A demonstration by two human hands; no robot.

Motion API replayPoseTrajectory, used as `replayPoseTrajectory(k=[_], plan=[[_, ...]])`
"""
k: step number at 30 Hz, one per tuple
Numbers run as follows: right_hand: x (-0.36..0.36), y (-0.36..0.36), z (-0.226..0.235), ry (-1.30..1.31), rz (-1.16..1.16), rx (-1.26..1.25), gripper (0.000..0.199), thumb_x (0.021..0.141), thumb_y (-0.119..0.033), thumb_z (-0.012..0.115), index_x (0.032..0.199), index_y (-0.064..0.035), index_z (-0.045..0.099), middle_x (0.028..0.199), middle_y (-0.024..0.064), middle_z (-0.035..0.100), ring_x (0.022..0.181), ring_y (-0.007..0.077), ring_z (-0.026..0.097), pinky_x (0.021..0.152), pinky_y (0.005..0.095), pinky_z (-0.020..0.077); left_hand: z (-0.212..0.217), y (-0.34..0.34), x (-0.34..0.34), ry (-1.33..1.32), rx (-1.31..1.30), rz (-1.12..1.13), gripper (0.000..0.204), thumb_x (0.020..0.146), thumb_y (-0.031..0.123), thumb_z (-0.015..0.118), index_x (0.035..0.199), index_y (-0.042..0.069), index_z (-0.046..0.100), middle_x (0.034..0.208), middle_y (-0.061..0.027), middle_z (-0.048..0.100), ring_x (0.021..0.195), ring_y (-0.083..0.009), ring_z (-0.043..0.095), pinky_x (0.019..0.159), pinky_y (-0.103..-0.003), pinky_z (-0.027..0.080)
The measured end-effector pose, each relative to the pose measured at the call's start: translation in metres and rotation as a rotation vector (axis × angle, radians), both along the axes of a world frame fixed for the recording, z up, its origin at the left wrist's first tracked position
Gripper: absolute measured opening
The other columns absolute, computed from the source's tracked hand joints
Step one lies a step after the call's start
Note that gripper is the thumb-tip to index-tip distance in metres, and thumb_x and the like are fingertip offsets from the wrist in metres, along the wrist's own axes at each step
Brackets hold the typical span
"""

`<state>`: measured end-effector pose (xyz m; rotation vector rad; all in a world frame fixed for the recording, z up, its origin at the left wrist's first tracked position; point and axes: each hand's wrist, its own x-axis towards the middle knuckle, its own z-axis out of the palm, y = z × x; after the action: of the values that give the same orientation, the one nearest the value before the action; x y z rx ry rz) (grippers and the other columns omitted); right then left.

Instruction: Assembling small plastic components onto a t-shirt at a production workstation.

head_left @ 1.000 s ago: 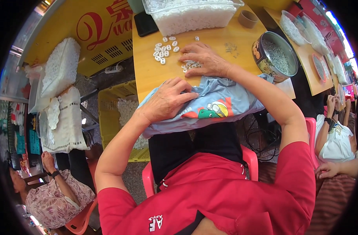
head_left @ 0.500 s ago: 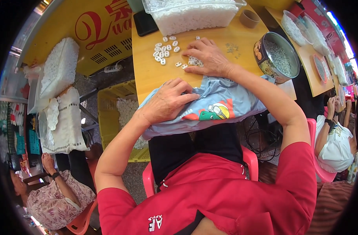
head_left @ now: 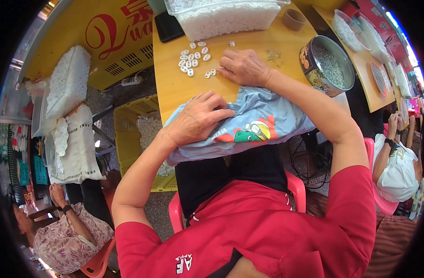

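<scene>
— While you look down at the table, what are your hands doing?

— My left hand (head_left: 200,118) lies flat and loose on the light blue cloth (head_left: 249,123) just left of the frame's centre, fingers spread, pressing on it and gripping nothing. My right hand (head_left: 242,67) rests above it on the yellow table (head_left: 175,88), palm down, fingers curled; I cannot tell whether they pinch anything.

— Where are the small white pieces?

— The white beads (head_left: 193,58) lie scattered in the upper middle of the frame, just left of my right fingertips, the nearest ones almost touching them.

— And the cloth?

— It hangs over the table's near edge at mid-frame, its cartoon print facing up, between my two forearms.

— What else is close?

— A clear tub (head_left: 226,16) full of white pieces stands at the top edge. A round tin (head_left: 325,65) sits in the upper right, beside my right forearm. A yellow crate (head_left: 142,143) stands on the ground at the left.
</scene>
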<state>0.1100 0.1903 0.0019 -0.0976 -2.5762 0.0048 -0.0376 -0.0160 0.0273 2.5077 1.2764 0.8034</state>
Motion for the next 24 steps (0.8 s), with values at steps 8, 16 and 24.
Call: replayPoseTrajectory(k=[8, 16, 24], plan=[[0.001, 0.003, -0.003, 0.002, 0.053, 0.004, 0.03, 0.094, -0.03, 0.063, 0.075, -0.0079, 0.058, 0.073, 0.0107, 0.062, 0.065, 0.0328, 0.066, 0.058, 0.0434, 0.053, -0.004, 0.007, 0.002, -0.015, 0.051, 0.019, 0.028, 0.076, 0.004, 0.069, 0.103, 0.01, 0.071, 0.094, -0.008, 0.059, 0.092, -0.0285, 0.058, 0.082, -0.04, 0.049], [-0.002, 0.011, 0.003, 0.138, 0.003, -0.297, 0.03, 0.095, -0.026, 0.063, 0.075, -0.0027, 0.06, 0.07, 0.0177, 0.061, 0.068, 0.0405, 0.062, 0.061, 0.0466, 0.0515, -0.006, 0.019, 0.0, 0.1, 0.148, 0.148, 0.023, 0.081, 0.006, 0.063, 0.102, 0.009, 0.071, 0.095, -0.0081, 0.059, 0.095, -0.0273, 0.057, 0.084, -0.039, 0.047], [0.032, -0.02, 0.056, 0.299, -0.104, -0.671, 0.038, 0.1, -0.019, 0.061, 0.072, 0.0035, 0.05, 0.059, 0.009, 0.039, 0.054, 0.0127, 0.037, 0.049, 0.0339, 0.034, -0.001, 0.009, 0.013, 0.167, 0.194, 0.389, 0.024, 0.082, 0.006, 0.066, 0.105, 0.009, 0.07, 0.103, -0.0085, 0.059, 0.098, -0.028, 0.056, 0.085, -0.041, 0.043]])
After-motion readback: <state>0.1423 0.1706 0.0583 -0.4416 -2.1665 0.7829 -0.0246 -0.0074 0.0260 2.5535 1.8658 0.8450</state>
